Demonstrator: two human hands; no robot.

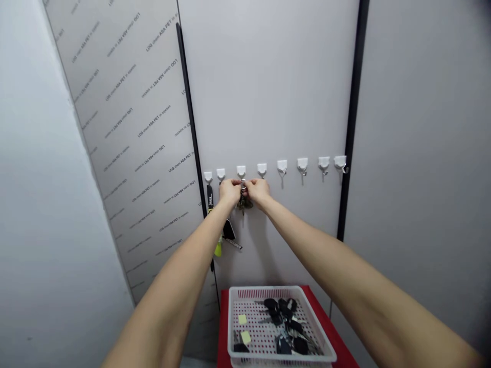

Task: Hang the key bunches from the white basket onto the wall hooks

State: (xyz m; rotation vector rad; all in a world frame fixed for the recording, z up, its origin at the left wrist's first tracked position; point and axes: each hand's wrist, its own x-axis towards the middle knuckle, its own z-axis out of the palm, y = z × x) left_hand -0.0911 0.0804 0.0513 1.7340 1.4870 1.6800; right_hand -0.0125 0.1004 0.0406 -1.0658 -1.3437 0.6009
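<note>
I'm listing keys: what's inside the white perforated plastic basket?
Inside the basket lie black-headed metal keys and two small yellow squares; the overlapping keys hide whatever lies beneath them.

Hooks [282,166]: eight
Hands [230,191]: two
Yellow slips [242,319]: two
Black strips [356,82]: two
Keys [271,303]: many, overlapping; exact count unclear

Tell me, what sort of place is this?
Perhaps a storage corner of an office or workplace, though that's a guess: white hooks line a pale panel, and a white basket holds black-headed keys.
</note>
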